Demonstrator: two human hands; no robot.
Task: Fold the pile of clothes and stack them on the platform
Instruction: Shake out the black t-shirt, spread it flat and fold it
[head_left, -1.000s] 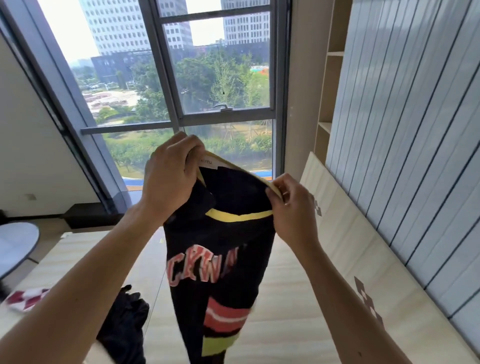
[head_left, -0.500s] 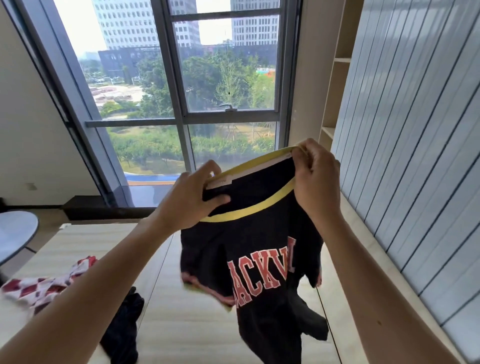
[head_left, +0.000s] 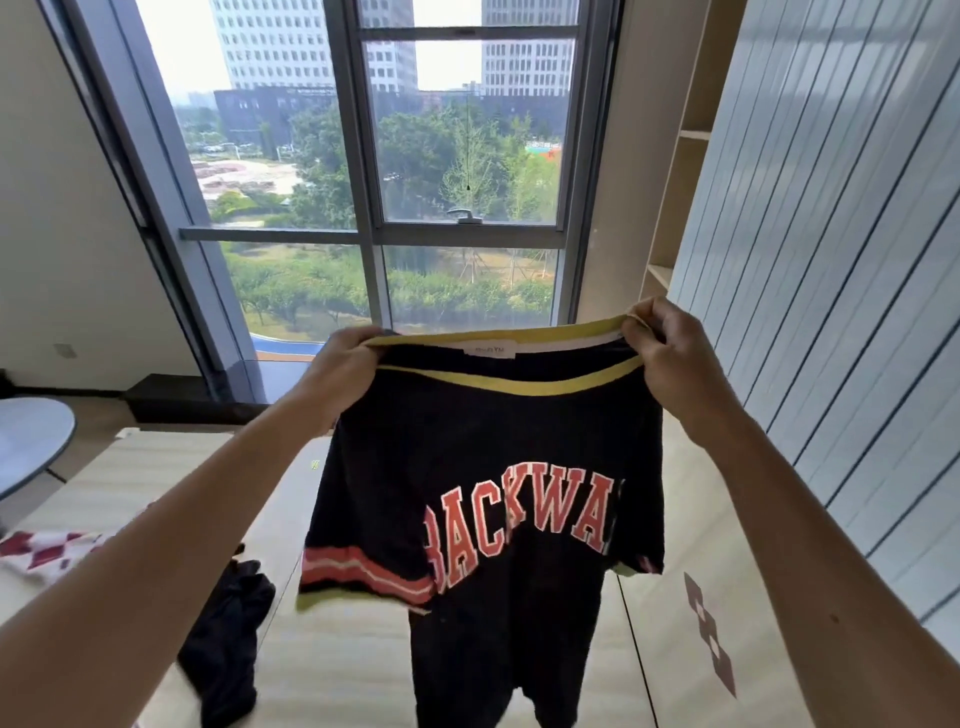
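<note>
Black T-shirt (head_left: 483, 467) with a ribbed yellow neckband, red block lettering and red-striped, yellow-edged sleeves hangs in the air above the pale wood-grain platform (head_left: 337, 665). Left hand (head_left: 345, 366) and right hand (head_left: 670, 358) each pinch the neckband, stretching it wide and flat. On the platform to the left lie a crumpled black garment (head_left: 228, 639) and a red-and-white diamond-patterned cloth (head_left: 47, 553).

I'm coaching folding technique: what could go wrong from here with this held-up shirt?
1. The left grip and right grip pinch the black shirt only by its yellow neckband, so it may stretch, and the sleeves could land bunched.
2. A dark garment lies on the platform beside the hanging shirt; it might get trapped underneath.
</note>
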